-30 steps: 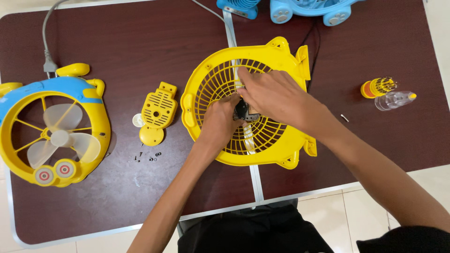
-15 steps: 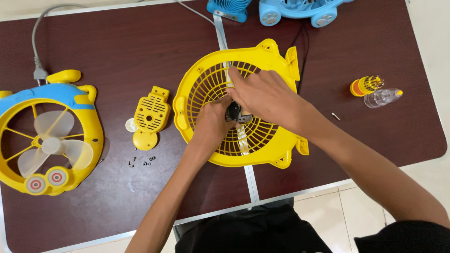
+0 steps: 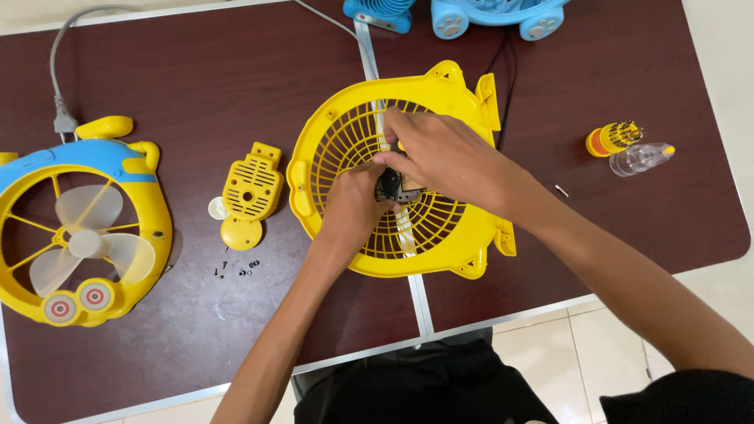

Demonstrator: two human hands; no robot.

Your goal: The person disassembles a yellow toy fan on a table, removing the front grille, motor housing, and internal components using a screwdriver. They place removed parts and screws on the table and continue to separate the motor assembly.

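Note:
A round yellow fan grille housing (image 3: 353,133) lies flat in the middle of the dark brown table (image 3: 236,71). At its centre sits a small black motor part (image 3: 389,185). My left hand (image 3: 351,210) comes up from below and pinches the motor part with its fingertips. My right hand (image 3: 441,159) reaches in from the right and covers the grille's centre, fingers closed on the same part. Most of the motor is hidden under both hands.
A small yellow vented cover (image 3: 248,193) and several tiny black screws (image 3: 236,269) lie left of the grille. A blue and yellow fan front with pale blades (image 3: 78,232) rests at the left edge. A screwdriver bit set (image 3: 614,138) and clear cap (image 3: 640,158) lie right. Blue fans (image 3: 495,16) stand at the back.
My hands have stayed on the motor at the grille's centre, with only small finger shifts. The view has slid a little, so the table items sit slightly differently in frame.

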